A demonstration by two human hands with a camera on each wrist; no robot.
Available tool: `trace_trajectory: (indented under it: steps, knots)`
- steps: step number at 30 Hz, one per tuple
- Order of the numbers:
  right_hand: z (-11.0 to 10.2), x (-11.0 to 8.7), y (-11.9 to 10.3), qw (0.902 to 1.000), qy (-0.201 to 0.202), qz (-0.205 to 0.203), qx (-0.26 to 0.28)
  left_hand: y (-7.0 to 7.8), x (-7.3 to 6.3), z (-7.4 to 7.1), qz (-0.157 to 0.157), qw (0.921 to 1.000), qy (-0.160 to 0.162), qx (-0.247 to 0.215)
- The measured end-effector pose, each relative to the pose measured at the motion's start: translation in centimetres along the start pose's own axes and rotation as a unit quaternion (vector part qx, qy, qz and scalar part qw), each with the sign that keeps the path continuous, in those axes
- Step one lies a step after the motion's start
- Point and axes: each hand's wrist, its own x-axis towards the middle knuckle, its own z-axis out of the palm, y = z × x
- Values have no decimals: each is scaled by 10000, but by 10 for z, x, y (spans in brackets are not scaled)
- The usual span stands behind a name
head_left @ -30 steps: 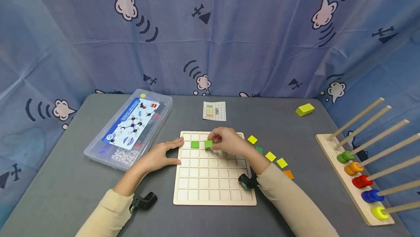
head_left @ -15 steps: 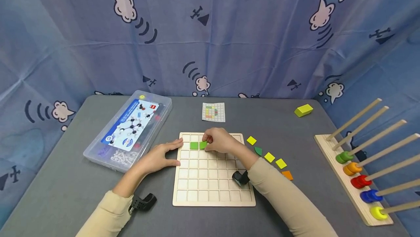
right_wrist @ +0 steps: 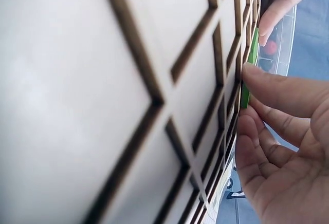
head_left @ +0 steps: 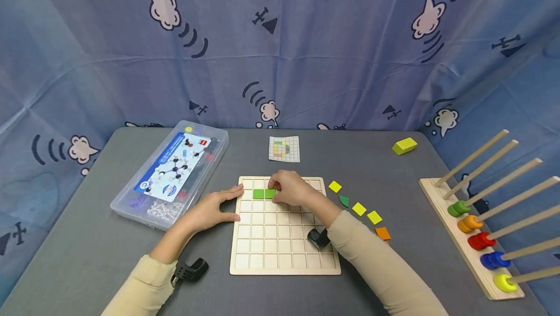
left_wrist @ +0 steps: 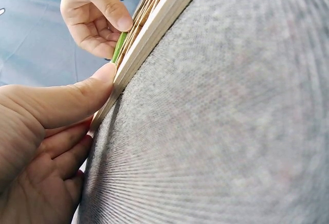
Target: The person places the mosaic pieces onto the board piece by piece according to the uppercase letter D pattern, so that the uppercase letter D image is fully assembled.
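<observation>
A light wooden grid board lies flat in the middle of the head view. One green square tile sits in its second row from the top, near the left. Right beside that tile, my right hand pinches a second green square tile between thumb and fingers, down at the board's surface. In the right wrist view the held green tile shows between thumb and fingertips. My left hand rests against the board's left edge, thumb and fingers extended. The left wrist view shows its thumb touching the rim.
Right of the board lie yellow square tiles, a green rounded piece and an orange tile. Behind it is a small pattern card. A clear plastic case stands left, a yellow block back right, a peg rack far right.
My right hand has moved left with the green tile, from a gap apart to right beside the other green tile, and lowered it onto the board. The left hand has stayed put.
</observation>
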Motion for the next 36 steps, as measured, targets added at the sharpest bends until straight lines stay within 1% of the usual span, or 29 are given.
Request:
trace_trajectory:
  steps: [8,15,20,26,31,36]
  knots:
    - [0,0,3,9999,-38,-30,152,0,0,0,-1,10000,12,18]
    - [-2,-4,11,9972,-196,-26,726,1,-1,-1,-41,10000,9,34]
    - [-8,-12,17,9941,-158,-148,1061,-1,-1,0,-24,10000,25,39]
    - [-23,-28,29,9888,68,-142,1482,-2,-1,1,29,10000,44,51]
    - [-35,-43,41,9854,327,-339,1636,-2,0,0,48,10000,43,35]
    - [-45,-58,55,9817,526,-260,1814,-2,0,0,36,10000,45,44]
